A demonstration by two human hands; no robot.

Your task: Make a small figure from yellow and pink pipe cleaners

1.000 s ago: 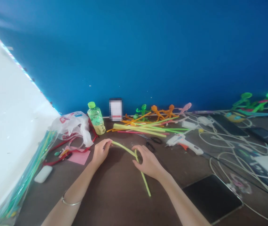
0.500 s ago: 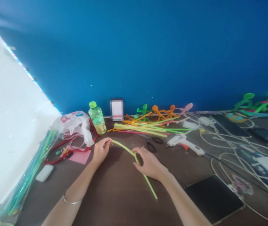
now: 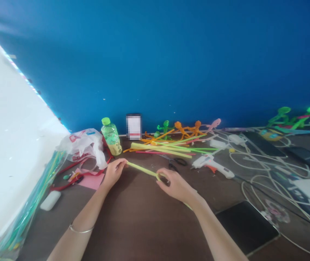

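Stretching below the frame's centre, the yellow-green stem [image 3: 141, 169] is pinched by your left hand [image 3: 114, 174] and held, looped, in the curled grip of your right hand [image 3: 176, 184]. It looks light and easily bent, probably not slippery; take hold close beside the loop.

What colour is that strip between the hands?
The strip is yellow-green, best seen in the head view.

thin silver bangle [image 3: 81, 232], bare forearms [image 3: 96, 204]

A craft worktable [image 3: 138, 224], shown by the glue gun [image 3: 211, 165], scissors [image 3: 174, 160], fuzzy stems [image 3: 161, 148] and small figures [image 3: 181, 129].
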